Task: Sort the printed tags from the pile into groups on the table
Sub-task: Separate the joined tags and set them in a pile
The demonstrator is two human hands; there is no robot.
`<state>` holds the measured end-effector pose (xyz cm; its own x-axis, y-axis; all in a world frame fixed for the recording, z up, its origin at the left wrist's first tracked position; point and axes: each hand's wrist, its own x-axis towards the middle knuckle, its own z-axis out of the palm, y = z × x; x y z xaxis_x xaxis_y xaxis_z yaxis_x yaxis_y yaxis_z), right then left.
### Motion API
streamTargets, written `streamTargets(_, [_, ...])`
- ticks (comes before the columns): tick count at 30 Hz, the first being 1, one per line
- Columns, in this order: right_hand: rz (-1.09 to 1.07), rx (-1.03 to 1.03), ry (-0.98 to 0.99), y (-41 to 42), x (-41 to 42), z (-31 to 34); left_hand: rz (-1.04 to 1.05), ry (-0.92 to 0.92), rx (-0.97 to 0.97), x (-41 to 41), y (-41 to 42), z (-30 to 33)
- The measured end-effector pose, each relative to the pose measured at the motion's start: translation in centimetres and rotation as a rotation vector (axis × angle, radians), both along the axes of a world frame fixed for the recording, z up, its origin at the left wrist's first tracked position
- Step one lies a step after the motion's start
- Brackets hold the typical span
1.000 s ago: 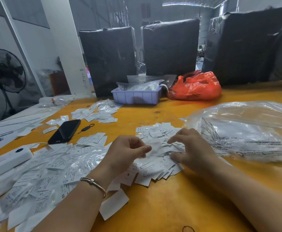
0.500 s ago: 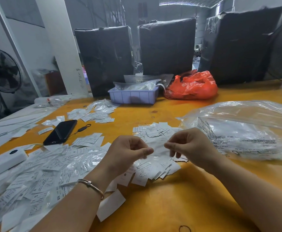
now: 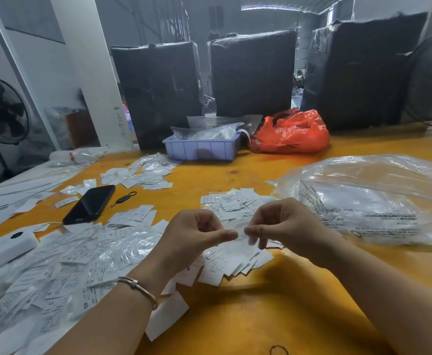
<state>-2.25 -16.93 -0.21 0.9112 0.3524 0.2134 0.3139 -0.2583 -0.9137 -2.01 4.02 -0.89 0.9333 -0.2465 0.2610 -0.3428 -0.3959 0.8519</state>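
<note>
Raised off the pile [image 3: 235,208], both hands [image 3: 238,233] apparently pinch a tag [image 3: 241,233]

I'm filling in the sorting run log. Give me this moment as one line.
step: sorting tags | left hand: pinches tag | right hand: pinches same tag | below: tag pile on yellow table

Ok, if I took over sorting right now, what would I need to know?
Left hand: pinching one end of a tag.
Right hand: pinching the other end.
Both are raised over the middle pile.
Done: small groups laid out near the phone and the tray.
Left: place this tag, then work through the middle pile and the big heap on the left.
</note>
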Motion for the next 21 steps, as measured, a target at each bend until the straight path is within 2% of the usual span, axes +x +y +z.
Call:
streamTargets(5, [-0.09,-0.022,0.006,-1.2,0.3,0.2,-0.002,0.008,0.007,-0.1,0.0,-0.1])
streamTargets(7, [-0.238,0.006,0.006,-2.4,0.9,0.4,0.015,0.001,0.005,0.0,0.2,0.0])
streamTargets(9, [-0.489,-0.004,-0.029,-4.3,1.9,0.4,0.034,0.002,-0.012,0.0,0.4,0.0])
streamTargets(12, [-0.927,-0.215,-0.083,-7.3,3.3,-0.3,0.05,0.008,-0.002,0.1,0.5,0.0])
streamTargets(14, [-1.068,-0.416,-0.082,-8.3,3.4,-0.6,0.051,0.012,0.02,0.1,0.4,-0.1])
streamTargets(16, [-1.096,-0.621,-0.089,-8.5,3.5,-0.6,0.051,0.006,0.041,0.2,0.4,-0.2])
streamTargets(21, [-1.079,-0.958,-0.071,-7.6,3.3,-0.5,0.068,0.026,0.01,0.2,0.5,-0.1])
